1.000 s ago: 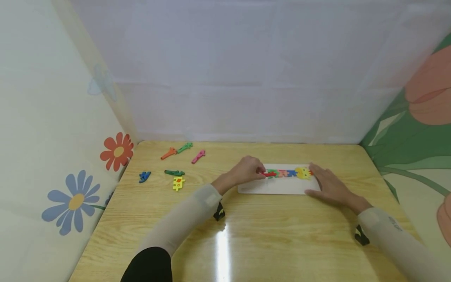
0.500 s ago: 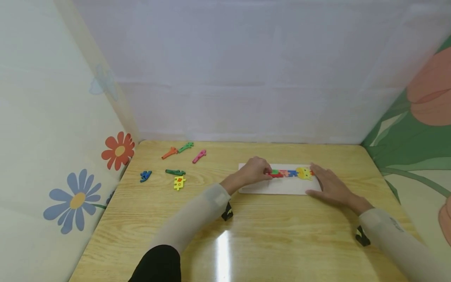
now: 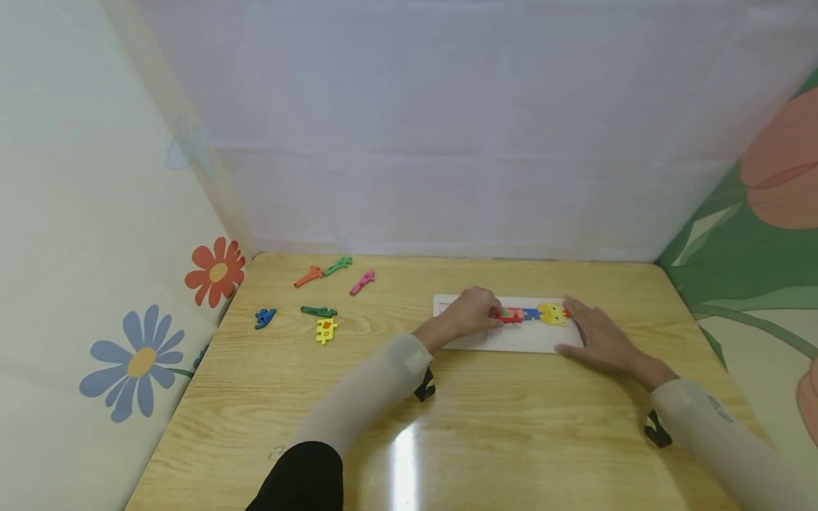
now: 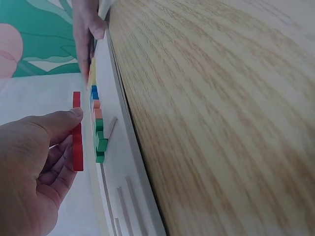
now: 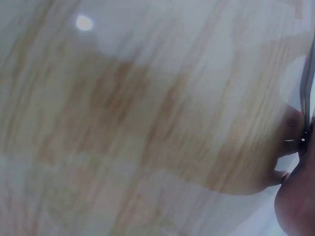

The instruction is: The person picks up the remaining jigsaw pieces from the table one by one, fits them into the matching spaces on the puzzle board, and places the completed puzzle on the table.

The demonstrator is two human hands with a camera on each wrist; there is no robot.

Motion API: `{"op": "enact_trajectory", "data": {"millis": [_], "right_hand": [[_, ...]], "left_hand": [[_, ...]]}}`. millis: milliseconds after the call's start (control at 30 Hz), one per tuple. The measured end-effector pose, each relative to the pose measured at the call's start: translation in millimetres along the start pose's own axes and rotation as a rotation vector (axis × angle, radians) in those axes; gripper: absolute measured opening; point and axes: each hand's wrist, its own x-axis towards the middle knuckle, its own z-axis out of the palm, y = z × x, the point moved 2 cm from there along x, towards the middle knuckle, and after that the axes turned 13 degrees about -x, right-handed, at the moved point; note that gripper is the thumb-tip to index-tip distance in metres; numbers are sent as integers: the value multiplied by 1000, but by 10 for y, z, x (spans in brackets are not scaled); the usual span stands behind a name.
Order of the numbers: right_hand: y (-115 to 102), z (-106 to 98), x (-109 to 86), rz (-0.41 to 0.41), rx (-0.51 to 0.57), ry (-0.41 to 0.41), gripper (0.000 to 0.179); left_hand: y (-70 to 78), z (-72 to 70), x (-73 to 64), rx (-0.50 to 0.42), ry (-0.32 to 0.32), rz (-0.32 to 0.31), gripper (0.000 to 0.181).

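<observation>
My left hand [image 3: 471,311] pinches a red puzzle piece [image 4: 77,137] between thumb and fingers, held over the white puzzle board [image 3: 530,341]. In the left wrist view that piece stands a little apart from the board's surface. Set in a row along the board are a yellow animal-head piece [image 3: 552,314], a blue piece [image 3: 531,314], a pink piece [image 4: 97,109] and a green piece [image 4: 100,142]. The green one juts up from its place. My right hand [image 3: 599,339] rests at the board's right end, fingers extended and thumb spread along the near side.
Loose puzzle pieces lie on the left of the wooden table [image 3: 511,426]: orange [image 3: 309,276], light green [image 3: 337,266], pink [image 3: 362,282], dark green [image 3: 318,311], yellow [image 3: 326,330] and blue [image 3: 265,318]. A white backdrop [image 3: 447,177] stands behind the table.
My left hand has moved rightward along the board with the red piece, from over its left part to over the green and pink pieces. The right hand stays at the board's end.
</observation>
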Motion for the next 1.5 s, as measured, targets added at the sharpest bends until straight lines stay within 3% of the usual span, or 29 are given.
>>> {"op": "enact_trajectory", "data": {"millis": [333, 767, 1033, 1500], "right_hand": [[-8, -14, -22, -4, -6, 11, 106], [-14, -11, -9, -2, -1, 6, 105], [-5, -2, -9, -3, -2, 6, 105], [6, 10, -11, -15, -1, 21, 103]], "left_hand": [[42, 63, 111, 71, 4, 14, 17], [55, 210, 224, 39, 25, -25, 13], [92, 232, 239, 47, 28, -50, 15], [89, 304, 269, 50, 44, -26, 19]]}}
